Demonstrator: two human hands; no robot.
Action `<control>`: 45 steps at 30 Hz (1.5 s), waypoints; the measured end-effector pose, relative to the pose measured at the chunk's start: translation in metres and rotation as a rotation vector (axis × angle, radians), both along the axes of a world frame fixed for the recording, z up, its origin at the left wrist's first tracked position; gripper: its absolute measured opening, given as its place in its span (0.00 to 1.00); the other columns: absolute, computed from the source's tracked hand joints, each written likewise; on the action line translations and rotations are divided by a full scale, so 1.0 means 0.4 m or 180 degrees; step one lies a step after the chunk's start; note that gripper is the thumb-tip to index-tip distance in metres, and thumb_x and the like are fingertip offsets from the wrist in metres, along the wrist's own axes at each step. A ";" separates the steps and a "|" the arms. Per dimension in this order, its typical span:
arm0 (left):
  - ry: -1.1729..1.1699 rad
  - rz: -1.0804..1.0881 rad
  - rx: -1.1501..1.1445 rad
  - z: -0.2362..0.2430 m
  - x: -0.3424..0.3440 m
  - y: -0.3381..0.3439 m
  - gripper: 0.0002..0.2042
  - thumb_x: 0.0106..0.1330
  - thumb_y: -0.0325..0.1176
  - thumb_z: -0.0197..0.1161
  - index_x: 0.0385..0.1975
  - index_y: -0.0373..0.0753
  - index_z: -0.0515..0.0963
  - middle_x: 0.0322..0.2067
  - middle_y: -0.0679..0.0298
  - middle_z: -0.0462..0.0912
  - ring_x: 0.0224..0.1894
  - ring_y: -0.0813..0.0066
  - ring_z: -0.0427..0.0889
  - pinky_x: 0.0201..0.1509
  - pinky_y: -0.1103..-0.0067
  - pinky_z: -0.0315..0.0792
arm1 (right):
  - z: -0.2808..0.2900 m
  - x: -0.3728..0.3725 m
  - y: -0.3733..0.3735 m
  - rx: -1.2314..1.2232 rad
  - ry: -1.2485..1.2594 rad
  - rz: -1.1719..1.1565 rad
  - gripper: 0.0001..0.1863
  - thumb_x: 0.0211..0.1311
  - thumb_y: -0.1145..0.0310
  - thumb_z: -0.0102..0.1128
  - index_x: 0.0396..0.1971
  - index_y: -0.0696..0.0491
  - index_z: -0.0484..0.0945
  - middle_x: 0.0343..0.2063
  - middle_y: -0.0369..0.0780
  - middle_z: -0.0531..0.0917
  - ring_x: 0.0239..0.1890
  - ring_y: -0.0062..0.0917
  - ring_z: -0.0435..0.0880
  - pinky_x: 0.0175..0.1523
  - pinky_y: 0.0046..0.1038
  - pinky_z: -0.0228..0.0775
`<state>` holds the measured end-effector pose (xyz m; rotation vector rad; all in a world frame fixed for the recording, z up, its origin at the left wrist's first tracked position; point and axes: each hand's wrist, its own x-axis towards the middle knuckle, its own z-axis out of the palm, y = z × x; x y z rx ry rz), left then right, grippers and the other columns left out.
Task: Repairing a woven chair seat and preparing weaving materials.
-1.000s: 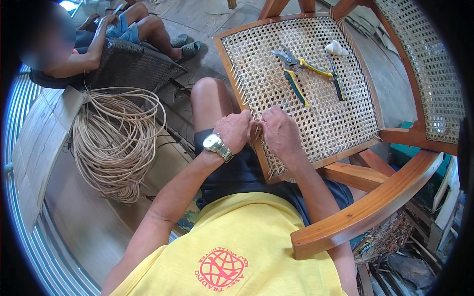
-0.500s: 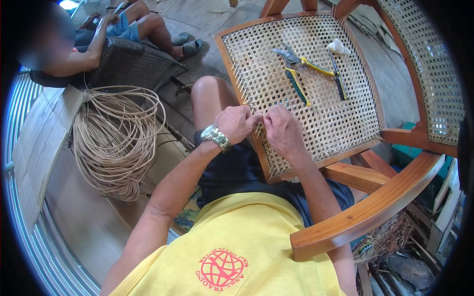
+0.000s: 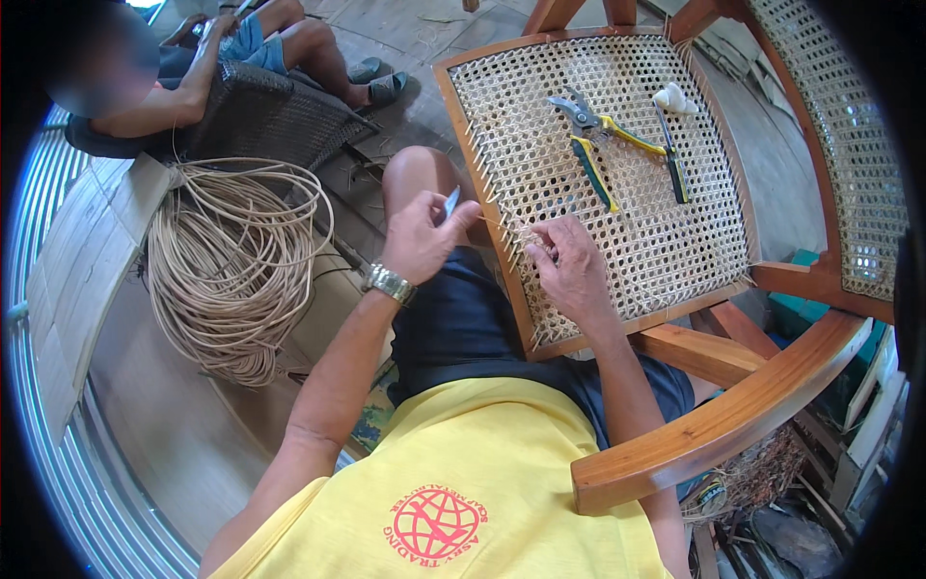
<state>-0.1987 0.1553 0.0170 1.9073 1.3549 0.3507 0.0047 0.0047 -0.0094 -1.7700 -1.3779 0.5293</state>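
Observation:
A wooden chair seat point(image 3: 637, 241) with woven cane mesh lies tilted across my lap, short strands sticking up along its left rail. My left hand point(image 3: 424, 236) is off that rail, closed on a small flat blue-grey piece point(image 3: 449, 203), perhaps a blade; a thin strand runs from near it toward my right hand. My right hand point(image 3: 569, 261) pinches cane strands over the mesh just inside the rail. Yellow-handled pruning shears point(image 3: 588, 121), a slim dark-handled tool point(image 3: 674, 169) and a crumpled white lump point(image 3: 672, 96) rest on the seat.
A big coil of rattan cane point(image 3: 227, 280) is at left beside a bent pale board point(image 3: 77, 280). Another person point(image 3: 188, 101) sits in a dark woven chair point(image 3: 265, 125) at upper left. The chair's cane back point(image 3: 801, 106) and curved wooden arm point(image 3: 719, 415) are at right.
My left hand has moved left off the seat rail, and the flat piece now shows in it. My right hand has shifted slightly right and down, with a strand stretched between the hands.

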 end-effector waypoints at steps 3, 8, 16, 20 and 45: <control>-0.0436 0.0143 -0.0510 -0.064 0.037 -0.037 0.21 0.67 0.47 0.78 0.44 0.33 0.87 0.30 0.61 0.90 0.30 0.78 0.86 0.38 0.76 0.80 | -0.006 -0.006 0.008 0.0013 0.0144 -0.0115 0.08 0.63 0.75 0.71 0.42 0.56 0.84 0.39 0.44 0.84 0.42 0.41 0.86 0.49 0.40 0.78; -0.0779 0.0161 -0.0732 -0.087 0.068 -0.055 0.10 0.68 0.36 0.76 0.40 0.35 0.89 0.29 0.60 0.91 0.31 0.79 0.87 0.39 0.78 0.81 | -0.005 -0.003 0.046 0.0023 -0.0137 -0.0288 0.06 0.66 0.74 0.70 0.40 0.57 0.85 0.36 0.43 0.84 0.38 0.34 0.87 0.45 0.34 0.79; -0.0502 -0.0743 0.1389 -0.057 0.050 -0.201 0.07 0.63 0.27 0.75 0.36 0.42 0.83 0.35 0.61 0.83 0.33 0.54 0.86 0.36 0.66 0.80 | 0.035 -0.008 0.114 -0.0857 -0.0455 0.0160 0.20 0.54 0.60 0.81 0.41 0.54 0.83 0.42 0.45 0.84 0.47 0.41 0.86 0.53 0.44 0.78; -0.0624 -0.0622 0.1210 -0.066 0.056 -0.225 0.09 0.62 0.25 0.75 0.37 0.39 0.81 0.41 0.60 0.83 0.36 0.56 0.87 0.37 0.66 0.81 | 0.048 -0.032 0.119 -0.1082 -0.0918 0.0077 0.23 0.53 0.58 0.81 0.46 0.51 0.81 0.48 0.44 0.82 0.52 0.42 0.84 0.56 0.48 0.73; -0.0150 -0.0280 0.0783 -0.079 0.106 -0.030 0.12 0.63 0.35 0.79 0.30 0.34 0.83 0.32 0.54 0.82 0.34 0.58 0.83 0.42 0.65 0.78 | 0.047 0.179 0.151 -0.0059 -0.1800 -0.0849 0.45 0.63 0.46 0.76 0.73 0.51 0.65 0.69 0.47 0.70 0.73 0.47 0.68 0.70 0.63 0.58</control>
